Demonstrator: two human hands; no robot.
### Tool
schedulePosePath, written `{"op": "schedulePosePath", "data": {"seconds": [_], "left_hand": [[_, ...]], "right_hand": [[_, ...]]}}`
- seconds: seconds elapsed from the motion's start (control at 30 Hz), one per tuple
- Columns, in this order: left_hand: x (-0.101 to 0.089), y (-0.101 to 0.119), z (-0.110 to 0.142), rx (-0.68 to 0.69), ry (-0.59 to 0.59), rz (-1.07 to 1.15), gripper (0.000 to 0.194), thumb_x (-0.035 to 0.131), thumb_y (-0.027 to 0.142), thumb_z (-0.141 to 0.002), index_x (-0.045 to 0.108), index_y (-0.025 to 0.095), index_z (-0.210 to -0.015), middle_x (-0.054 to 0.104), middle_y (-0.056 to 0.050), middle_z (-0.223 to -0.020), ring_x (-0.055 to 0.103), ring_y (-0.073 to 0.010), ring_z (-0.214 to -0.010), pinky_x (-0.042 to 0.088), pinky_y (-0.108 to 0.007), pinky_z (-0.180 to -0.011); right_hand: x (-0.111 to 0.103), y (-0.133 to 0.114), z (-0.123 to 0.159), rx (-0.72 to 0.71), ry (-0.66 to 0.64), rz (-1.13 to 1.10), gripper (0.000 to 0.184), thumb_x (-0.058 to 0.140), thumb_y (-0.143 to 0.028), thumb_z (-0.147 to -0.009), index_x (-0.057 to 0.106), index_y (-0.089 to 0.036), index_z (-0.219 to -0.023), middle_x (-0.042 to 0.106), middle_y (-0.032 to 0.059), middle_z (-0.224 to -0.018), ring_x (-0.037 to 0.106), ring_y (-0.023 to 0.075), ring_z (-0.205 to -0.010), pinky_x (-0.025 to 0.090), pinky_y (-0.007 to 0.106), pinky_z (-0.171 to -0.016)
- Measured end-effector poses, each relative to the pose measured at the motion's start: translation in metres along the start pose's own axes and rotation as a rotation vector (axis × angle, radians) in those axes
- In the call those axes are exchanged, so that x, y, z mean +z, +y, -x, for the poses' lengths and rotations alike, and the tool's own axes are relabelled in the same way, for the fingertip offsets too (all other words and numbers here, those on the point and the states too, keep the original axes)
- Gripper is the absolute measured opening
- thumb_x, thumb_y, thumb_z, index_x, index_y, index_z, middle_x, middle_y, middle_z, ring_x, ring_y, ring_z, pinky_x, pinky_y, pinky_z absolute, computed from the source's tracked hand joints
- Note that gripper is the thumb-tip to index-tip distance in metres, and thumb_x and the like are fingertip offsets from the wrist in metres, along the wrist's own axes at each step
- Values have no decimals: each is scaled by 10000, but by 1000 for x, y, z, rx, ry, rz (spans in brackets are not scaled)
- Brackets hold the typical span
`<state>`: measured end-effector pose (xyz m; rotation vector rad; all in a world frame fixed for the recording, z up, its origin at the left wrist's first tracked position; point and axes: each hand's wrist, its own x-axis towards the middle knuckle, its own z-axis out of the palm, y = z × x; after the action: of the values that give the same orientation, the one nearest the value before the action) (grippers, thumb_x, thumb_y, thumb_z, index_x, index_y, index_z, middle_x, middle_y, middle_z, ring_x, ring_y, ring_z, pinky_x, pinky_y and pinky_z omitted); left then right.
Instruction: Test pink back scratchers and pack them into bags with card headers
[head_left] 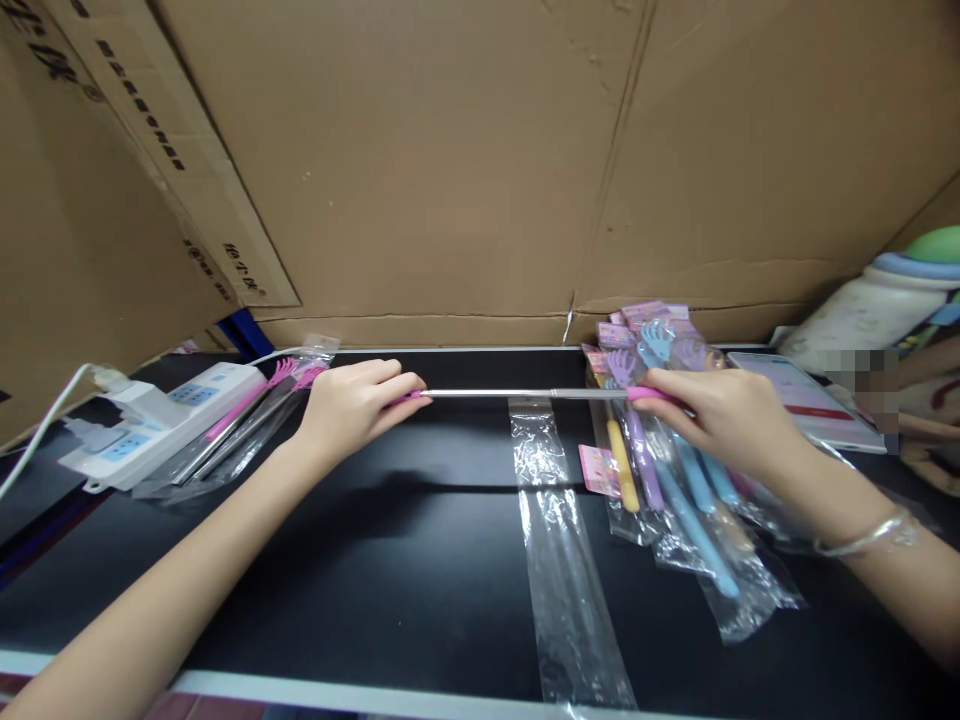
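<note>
A telescopic back scratcher (510, 393) with a silver metal rod and pink ends is stretched level between my hands, above the black table (315, 590). My left hand (367, 395) is closed around its left pink end, so the end's shape is mostly hidden. Around the pink part at the right, my right hand (712, 410) is closed too. Below the rod lies a long clear plastic bag (562, 560), flat on the table. Behind and under my right hand are several bagged back scratchers (637, 440) in blue, purple and yellow.
At the left, a white power strip (172, 415) with plugs lies beside bagged pink back scratchers (255, 415). A phone or tablet (810, 400) and a white bottle (862, 310) stand at the right, near another person's hand (930, 430). Cardboard (420, 170) walls the back.
</note>
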<state>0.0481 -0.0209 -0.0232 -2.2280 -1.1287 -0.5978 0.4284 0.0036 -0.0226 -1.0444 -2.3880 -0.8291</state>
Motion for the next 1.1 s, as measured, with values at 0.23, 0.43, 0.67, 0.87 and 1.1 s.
{"op": "schedulePosePath", "data": {"seconds": [0.23,0.43,0.67,0.87,1.1], "left_hand": [[-5,2,0,-40,7,34,311,461,414,-906,649,212,-762,620,9,-648,566,-109,-618,320,-222,-535],[-6,3,-2,-14,45,70,305,481,401,-900,635,198,-731,588,23,-615,535,-94,-577,318,-210,-531],[0,18,-2,69,28,119,309,469,391,-909,612,193,-719,559,37,-577,510,-84,-541,290,-205,-506],[-1,22,-2,15,33,99,292,476,385,-906,613,196,-730,557,33,-591,507,-92,-562,287,-216,-515],[0,44,-2,60,42,117,300,464,377,-915,612,190,-732,566,29,-589,512,-93,-558,275,-222,-503]], "right_hand": [[-8,-1,2,33,77,100,415,382,-524,-905,547,-220,-676,593,-38,-527,521,112,-460,229,227,-455],[-11,-4,1,7,152,163,436,394,-530,-900,544,-209,-644,586,-43,-515,499,102,-450,221,225,-445],[-11,-23,-1,-44,174,145,363,495,-485,-870,537,-204,-643,585,-57,-531,517,89,-481,235,218,-455],[-14,-30,-2,-1,167,149,380,469,-475,-887,538,-198,-636,578,-43,-534,507,93,-478,242,231,-462],[-8,-58,-4,4,116,35,430,431,-480,-906,505,-182,-605,526,-44,-490,466,75,-435,196,244,-459]]}}
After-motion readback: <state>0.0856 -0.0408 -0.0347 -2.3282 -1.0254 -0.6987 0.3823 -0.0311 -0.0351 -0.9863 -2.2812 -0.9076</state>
